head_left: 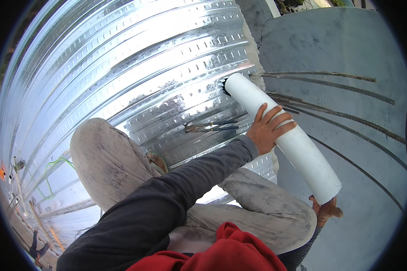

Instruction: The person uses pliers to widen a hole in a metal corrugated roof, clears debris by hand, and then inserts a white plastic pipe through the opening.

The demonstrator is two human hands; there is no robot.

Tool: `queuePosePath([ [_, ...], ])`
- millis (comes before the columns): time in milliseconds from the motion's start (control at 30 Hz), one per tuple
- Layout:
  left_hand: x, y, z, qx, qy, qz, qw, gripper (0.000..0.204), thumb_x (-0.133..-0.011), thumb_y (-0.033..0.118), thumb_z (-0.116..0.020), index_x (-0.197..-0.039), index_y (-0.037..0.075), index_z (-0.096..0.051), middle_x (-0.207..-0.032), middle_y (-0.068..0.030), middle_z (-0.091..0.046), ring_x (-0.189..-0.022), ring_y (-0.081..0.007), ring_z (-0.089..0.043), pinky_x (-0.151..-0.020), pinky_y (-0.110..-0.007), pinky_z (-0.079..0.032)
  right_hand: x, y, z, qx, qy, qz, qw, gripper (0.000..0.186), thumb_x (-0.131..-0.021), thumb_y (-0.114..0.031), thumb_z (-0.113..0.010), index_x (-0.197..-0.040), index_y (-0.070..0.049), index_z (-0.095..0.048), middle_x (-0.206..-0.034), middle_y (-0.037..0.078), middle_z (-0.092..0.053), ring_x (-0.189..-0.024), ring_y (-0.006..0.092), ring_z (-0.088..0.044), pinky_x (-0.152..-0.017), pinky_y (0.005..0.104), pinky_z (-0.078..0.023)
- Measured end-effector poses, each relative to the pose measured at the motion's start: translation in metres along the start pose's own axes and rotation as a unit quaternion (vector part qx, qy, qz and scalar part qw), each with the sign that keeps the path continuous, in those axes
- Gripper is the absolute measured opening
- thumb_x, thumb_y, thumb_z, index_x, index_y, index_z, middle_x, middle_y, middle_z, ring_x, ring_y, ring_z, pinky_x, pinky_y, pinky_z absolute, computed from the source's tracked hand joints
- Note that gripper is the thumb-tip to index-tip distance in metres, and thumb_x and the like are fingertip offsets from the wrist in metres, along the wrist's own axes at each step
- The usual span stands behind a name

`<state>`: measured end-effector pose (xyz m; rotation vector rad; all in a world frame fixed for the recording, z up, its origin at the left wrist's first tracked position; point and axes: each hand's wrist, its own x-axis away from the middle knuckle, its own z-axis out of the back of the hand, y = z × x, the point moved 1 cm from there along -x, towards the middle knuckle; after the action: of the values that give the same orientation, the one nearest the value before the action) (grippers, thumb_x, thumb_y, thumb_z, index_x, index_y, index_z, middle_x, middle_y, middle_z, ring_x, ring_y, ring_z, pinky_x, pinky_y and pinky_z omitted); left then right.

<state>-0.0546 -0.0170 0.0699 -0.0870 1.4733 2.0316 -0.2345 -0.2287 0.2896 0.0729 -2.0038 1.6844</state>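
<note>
A white plastic pipe slants from the metal decking toward my lower right. Its far end sits at a dark, jagged-edged opening in the decking; how far it goes in, I cannot tell. My left hand lies over the pipe's upper half, fingers wrapped across its top. At the near end, my right hand grips the rim from below, partly hidden by the pipe. A pair of pincers with dark handles rests on the decking, left of the pipe and beyond my left forearm.
Ribbed shiny metal decking spreads across the left, ending at a rough concrete edge. Several steel reinforcing bars jut rightward beneath the pipe, above a grey surface. A green cord lies far left. My bent knees flank the work.
</note>
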Motion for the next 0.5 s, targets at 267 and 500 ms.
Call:
queuePosePath([
  [267, -0.002, -0.009, 0.013, -0.003, -0.151, 0.015, 0.988, 0.085, -0.07, 0.017, -0.086, -0.143, 0.033, -0.045, -0.146, -0.0054, -0.042, -0.144, -0.0274, -0.032, -0.115, -0.059, -0.021, -0.018, -0.033, -0.057, 0.236, 0.109, -0.199, 0.945, 0.101, -0.063, -0.042, -0.084, -0.143, 0.003, -0.041, -0.125, 0.016, -0.059, -0.113, 0.0266, -0.061, -0.094, 0.0377, -0.053],
  [500, 0.041, -0.007, -0.003, -0.03, -0.044, -0.024, 0.998, 0.083, -0.072, 0.026, -0.085, -0.143, 0.029, -0.042, -0.146, -0.0062, -0.041, -0.146, -0.03, -0.029, -0.115, -0.064, -0.015, 0.005, -0.007, -0.051, 0.361, 0.047, -0.114, 0.925, 0.089, -0.066, -0.024, -0.084, -0.14, 0.003, -0.044, -0.132, 0.015, -0.054, -0.124, 0.0252, -0.053, -0.107, 0.0373, -0.041],
])
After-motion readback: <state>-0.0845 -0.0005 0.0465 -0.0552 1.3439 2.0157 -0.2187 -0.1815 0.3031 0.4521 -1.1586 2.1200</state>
